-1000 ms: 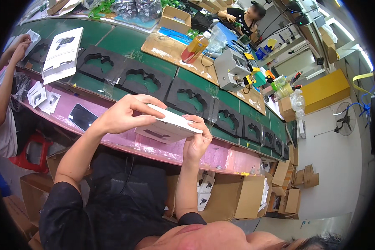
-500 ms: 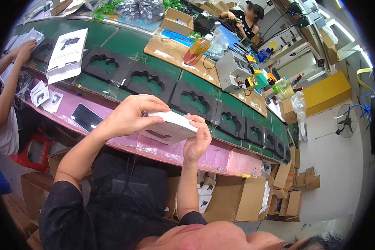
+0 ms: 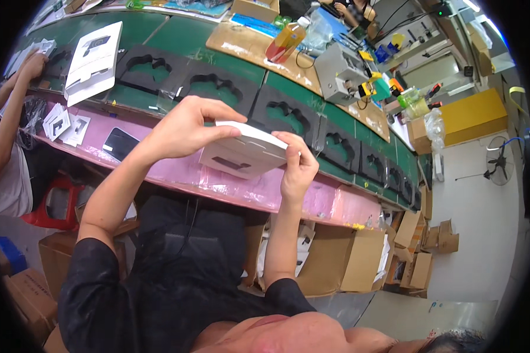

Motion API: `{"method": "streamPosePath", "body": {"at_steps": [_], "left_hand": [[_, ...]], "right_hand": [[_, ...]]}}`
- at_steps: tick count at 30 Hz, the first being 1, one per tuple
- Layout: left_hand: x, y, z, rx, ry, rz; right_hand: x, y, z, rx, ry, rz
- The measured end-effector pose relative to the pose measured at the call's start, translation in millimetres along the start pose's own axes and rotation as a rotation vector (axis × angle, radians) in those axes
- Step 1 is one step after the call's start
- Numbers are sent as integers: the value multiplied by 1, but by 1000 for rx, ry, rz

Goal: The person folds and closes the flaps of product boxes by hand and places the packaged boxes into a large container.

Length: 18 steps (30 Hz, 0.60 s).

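Note:
I hold a flat white box (image 3: 245,152) in the air above the pink bench edge (image 3: 229,179). My left hand (image 3: 185,126) grips its left side from above, fingers curled over the top. At its right end my right hand (image 3: 297,167) clasps the box, fingertips on the upper edge. The box's underside shows a dark rectangular mark. Behind it a row of black foam trays (image 3: 282,115) lies on the green conveyor belt (image 3: 218,53).
A co-worker's arm (image 3: 6,117) reaches in at the far left, near small white cards (image 3: 65,125) and a dark phone (image 3: 119,143). A white folded carton (image 3: 93,60) lies on the belt. A grey machine (image 3: 347,73) stands behind. Cardboard boxes (image 3: 359,259) sit under the bench.
The white box has stayed between both hands, tilting a little. My head has turned slightly, so the bench sits lower in view.

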<state>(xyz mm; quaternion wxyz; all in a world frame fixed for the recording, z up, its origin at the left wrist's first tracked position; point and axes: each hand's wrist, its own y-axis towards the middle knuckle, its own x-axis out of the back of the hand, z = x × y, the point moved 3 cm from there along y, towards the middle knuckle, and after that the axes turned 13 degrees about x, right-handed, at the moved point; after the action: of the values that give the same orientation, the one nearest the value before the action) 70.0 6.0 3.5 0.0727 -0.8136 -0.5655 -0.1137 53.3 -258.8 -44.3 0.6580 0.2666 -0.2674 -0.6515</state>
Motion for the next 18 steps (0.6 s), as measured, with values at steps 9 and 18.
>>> {"method": "streamPosePath", "body": {"at_steps": [9,18], "left_hand": [[-1,0,2,3,22,-7],[-3,-1,0,-28,69,-8]], "right_hand": [[-3,-3,0,-28,30,-24],[3,-7,3,-101,-20,30]]}}
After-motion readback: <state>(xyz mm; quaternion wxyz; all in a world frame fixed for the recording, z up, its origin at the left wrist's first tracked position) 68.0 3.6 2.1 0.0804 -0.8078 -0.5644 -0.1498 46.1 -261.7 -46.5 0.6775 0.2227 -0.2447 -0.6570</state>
